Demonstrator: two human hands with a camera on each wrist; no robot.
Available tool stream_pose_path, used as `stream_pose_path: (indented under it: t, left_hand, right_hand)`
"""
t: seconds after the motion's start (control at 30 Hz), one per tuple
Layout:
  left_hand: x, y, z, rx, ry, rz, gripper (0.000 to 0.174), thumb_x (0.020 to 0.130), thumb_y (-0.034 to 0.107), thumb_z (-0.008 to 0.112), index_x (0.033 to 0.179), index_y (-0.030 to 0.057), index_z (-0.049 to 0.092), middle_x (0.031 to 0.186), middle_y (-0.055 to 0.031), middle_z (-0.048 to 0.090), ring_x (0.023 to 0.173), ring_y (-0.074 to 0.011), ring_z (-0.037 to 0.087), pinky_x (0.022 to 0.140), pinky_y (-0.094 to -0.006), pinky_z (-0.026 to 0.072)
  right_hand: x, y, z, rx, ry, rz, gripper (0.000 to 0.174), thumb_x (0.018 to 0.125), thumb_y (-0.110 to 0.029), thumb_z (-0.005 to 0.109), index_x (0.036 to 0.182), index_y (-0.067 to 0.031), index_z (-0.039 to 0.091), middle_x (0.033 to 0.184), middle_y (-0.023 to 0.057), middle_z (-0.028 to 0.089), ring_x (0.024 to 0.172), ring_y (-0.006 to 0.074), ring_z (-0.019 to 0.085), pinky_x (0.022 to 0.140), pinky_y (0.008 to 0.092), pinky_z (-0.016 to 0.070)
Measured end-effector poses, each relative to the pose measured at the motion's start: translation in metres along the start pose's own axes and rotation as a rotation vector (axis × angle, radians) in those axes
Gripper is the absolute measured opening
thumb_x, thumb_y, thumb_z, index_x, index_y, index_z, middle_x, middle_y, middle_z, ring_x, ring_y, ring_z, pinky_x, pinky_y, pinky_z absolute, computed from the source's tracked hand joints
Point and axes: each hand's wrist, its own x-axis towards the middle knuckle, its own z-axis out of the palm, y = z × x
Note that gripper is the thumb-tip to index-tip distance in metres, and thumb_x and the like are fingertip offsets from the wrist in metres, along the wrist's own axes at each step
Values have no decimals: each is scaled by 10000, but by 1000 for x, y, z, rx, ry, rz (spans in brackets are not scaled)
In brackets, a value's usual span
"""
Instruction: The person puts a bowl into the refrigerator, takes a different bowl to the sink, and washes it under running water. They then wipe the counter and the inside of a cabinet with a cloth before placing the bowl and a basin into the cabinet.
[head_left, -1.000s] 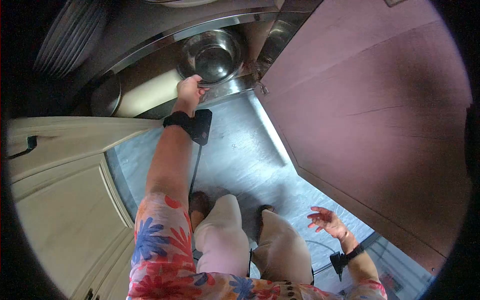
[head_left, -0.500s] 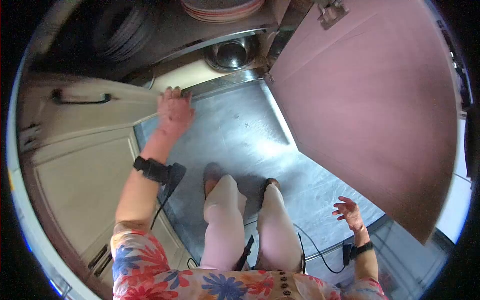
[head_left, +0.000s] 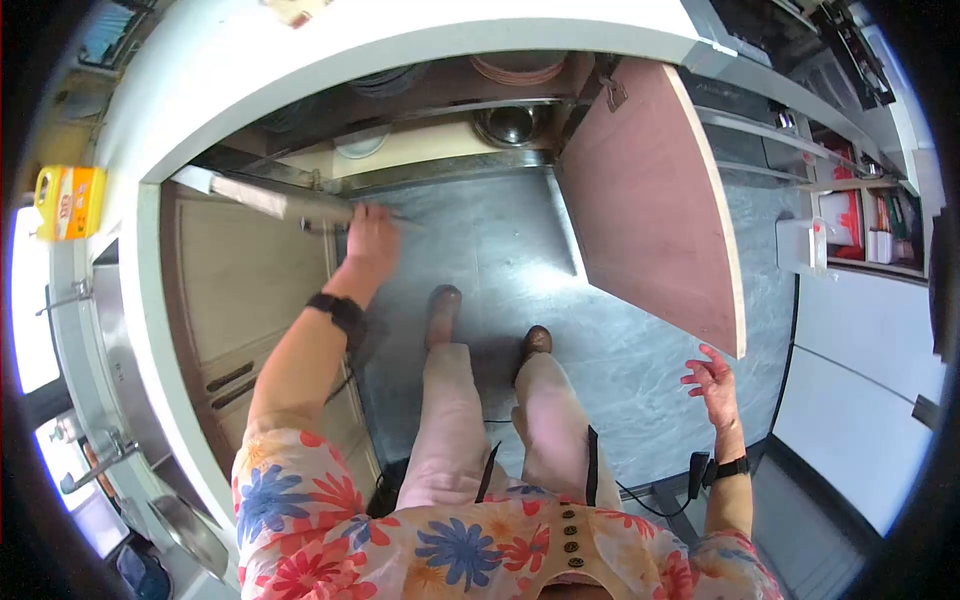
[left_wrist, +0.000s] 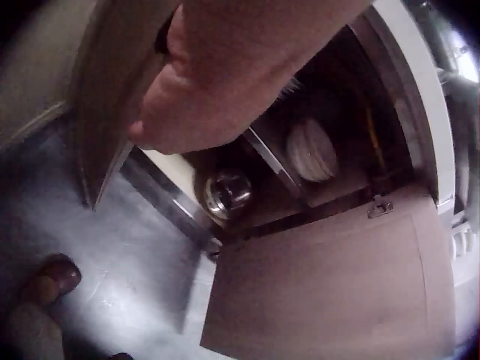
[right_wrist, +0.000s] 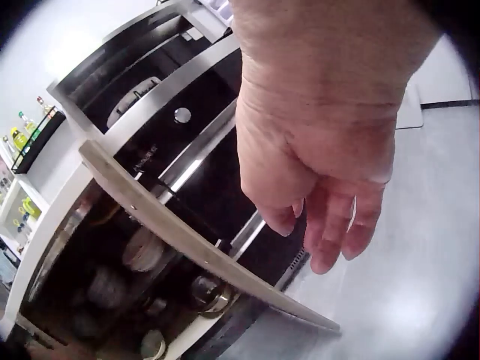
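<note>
My left hand (head_left: 372, 245) is at the free end of the left cabinet door (head_left: 285, 205), close to its dark handle (head_left: 318, 226). In the left wrist view the hand overlaps that door's edge (left_wrist: 101, 176) and most of its fingers are hidden; I cannot tell whether they curl round it. A shiny steel bowl (head_left: 507, 125) sits on the low shelf inside, with stacked plates (head_left: 518, 70) above. My right hand (head_left: 712, 385) hangs with loose, relaxed fingers and holds nothing, just below the outer corner of the wide-open right cabinet door (head_left: 650, 200).
Above the cabinet runs a white countertop (head_left: 430, 45) with a yellow jug (head_left: 75, 203) on its left. Grey floor (head_left: 480, 235) spreads between the doors and my feet. Open shelves (head_left: 875, 225) stand at the right. A wrist-camera cable (head_left: 645, 503) trails by my right leg.
My left hand has left the bowl's rim and moved back to the left door's free end. My head has risen, bringing the countertop into view. The bowl stays on its shelf.
</note>
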Motion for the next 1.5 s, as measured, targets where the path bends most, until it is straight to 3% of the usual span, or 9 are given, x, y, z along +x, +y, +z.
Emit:
stream_pose_path:
  t: [0.3,0.57,0.83,1.0,1.13,1.23,1.3,1.43,1.5]
  left_hand:
    - [-147,6,74,-273,-211,-169,342,782,194,444,1061,52,582,1219,-109,457,1188,-291,337,1016,-463,173]
    - [-199,-41,109,-562,-199,-449,409,733,168,503,1128,65,525,1205,-131,452,1189,-303,332,981,-559,191]
    - [-198,-103,86,-889,-130,-431,394,735,212,551,1122,136,541,1178,-133,466,1158,-322,362,967,-512,259]
    - [-199,-113,24,-1066,157,-308,345,709,205,595,1046,127,583,1034,-119,550,1040,-301,464,881,-427,377]
    - [-201,-126,-16,-1115,397,-273,312,693,144,606,1000,91,594,962,-121,564,953,-303,505,811,-393,423]
    - [-213,-147,-51,-1213,524,-236,305,692,120,612,992,69,590,1001,-137,561,970,-316,504,824,-392,423]
    - [-214,-157,-66,-1287,704,-271,321,689,121,625,1001,57,581,1058,-164,546,1009,-335,489,853,-396,412]
    - [-217,-197,-134,-1384,1158,-304,552,670,145,672,1178,47,476,1156,-166,505,1078,-260,479,909,-352,379]
    - [-215,-219,-152,-1561,1102,-233,546,667,142,671,1167,28,484,1110,-151,530,1032,-222,499,879,-327,393]
  right_hand:
    - [-2,-40,-5,-141,-65,-98,326,801,-159,556,1070,1,468,880,105,598,672,175,616,476,271,458]
    - [-24,-78,60,-439,-333,148,363,788,-134,569,1117,-1,494,843,105,604,645,163,617,473,260,457]
    - [-15,-344,254,-422,-418,-708,245,844,-142,518,1050,-15,555,763,22,592,612,80,566,536,218,448]
    - [39,-436,326,-764,58,-1358,263,759,-183,578,1003,-83,591,832,107,623,731,295,591,690,341,471]
    - [70,-466,344,-1108,88,-1235,271,733,-185,586,986,-89,592,846,102,619,774,317,572,730,361,453]
    - [43,-498,336,-1074,-234,-1016,219,786,-136,543,996,-80,571,862,70,611,757,202,580,691,304,454]
    - [13,-515,334,-570,-877,-718,190,825,-117,503,992,-40,551,866,36,596,777,127,559,703,266,446]
    - [-74,-535,363,-407,-1238,-730,189,846,-133,509,982,-8,548,856,10,577,762,63,530,680,218,436]
    - [-106,-539,379,-305,-1360,-707,196,842,-167,525,981,-37,573,843,-5,579,754,55,517,654,199,425]
